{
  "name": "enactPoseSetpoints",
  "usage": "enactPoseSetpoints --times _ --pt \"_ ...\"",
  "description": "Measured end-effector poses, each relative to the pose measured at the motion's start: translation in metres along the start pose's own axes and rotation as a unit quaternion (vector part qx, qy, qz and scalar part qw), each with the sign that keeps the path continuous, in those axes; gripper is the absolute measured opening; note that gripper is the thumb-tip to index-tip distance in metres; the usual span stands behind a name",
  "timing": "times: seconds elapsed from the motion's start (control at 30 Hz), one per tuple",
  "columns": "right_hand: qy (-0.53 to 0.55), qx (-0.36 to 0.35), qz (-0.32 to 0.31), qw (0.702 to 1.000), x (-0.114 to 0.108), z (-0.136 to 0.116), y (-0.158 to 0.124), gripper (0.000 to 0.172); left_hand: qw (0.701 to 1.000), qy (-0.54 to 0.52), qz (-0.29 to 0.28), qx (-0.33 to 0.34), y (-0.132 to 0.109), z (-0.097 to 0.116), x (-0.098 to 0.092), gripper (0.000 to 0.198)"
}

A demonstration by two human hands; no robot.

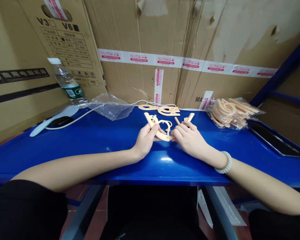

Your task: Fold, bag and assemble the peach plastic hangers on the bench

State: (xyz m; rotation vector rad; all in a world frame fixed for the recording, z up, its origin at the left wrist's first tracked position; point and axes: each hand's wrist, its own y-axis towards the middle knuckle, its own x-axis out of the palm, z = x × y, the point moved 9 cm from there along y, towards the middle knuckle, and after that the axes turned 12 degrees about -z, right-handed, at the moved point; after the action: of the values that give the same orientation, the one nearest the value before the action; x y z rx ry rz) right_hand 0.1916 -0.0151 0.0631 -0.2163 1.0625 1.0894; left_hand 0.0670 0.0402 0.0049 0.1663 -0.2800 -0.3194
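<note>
A person's two bare hands met over a glossy blue tabletop (102,133). The left hand (145,139) pinched one end of a thin peach-coloured curved plastic piece (162,129) between thumb and fingertips. The right hand (190,140), fingers curled close together, gripped the other end, so the piece lay on the table directly between the two hands. Two short peach ends (190,116) poked out past the right fingers, possibly a second piece, though the view was too small to be sure.

The piece looked light and flat, with slender inner ribs that would likely flex and might snap if twisted. The broader outer arc seemed the safest place to hold it.

Just beyond the fingertips sat a small loose heap of matching peach pieces (165,110). Beyond and outward of the right hand, a clear plastic bag (231,113) bulged with many more of them. Beyond the left hand a second clear plastic bag (110,106) lay limp and crumpled. Farther out on that side stood a capped clear water bottle (67,85). A pale beaded bracelet (225,163) circled the right wrist.
</note>
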Motion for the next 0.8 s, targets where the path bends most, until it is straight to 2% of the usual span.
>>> enactPoseSetpoints --times 0.13,0.3,0.5,0.63,0.7,0.8 --pt "0.020 -0.007 -0.017 1.000 0.003 -0.001 -0.001 0.029 1.000 -0.008 -0.006 -0.006 0.001 -0.004 0.000 0.041" --pt "0.011 -0.043 0.020 0.999 -0.010 -0.006 -0.003 0.032 1.000 -0.021 -0.004 -0.007 0.004 -0.007 -0.003 0.040" --pt "-0.014 -0.056 0.038 0.998 -0.014 -0.007 -0.005 0.029 0.999 -0.043 -0.005 -0.003 0.003 -0.004 -0.001 0.032" --pt "-0.044 -0.070 0.051 0.995 -0.017 -0.006 -0.009 0.027 0.997 -0.058 0.020 -0.042 0.001 -0.006 -0.002 0.025" --pt "-0.022 -0.055 0.063 0.996 -0.019 0.006 -0.012 0.025 0.995 -0.062 0.037 -0.073 0.000 -0.009 -0.003 0.025" --pt "0.090 0.030 0.078 0.992 -0.018 0.048 -0.016 0.011 0.994 -0.055 0.032 -0.090 -0.001 -0.009 -0.001 0.026"
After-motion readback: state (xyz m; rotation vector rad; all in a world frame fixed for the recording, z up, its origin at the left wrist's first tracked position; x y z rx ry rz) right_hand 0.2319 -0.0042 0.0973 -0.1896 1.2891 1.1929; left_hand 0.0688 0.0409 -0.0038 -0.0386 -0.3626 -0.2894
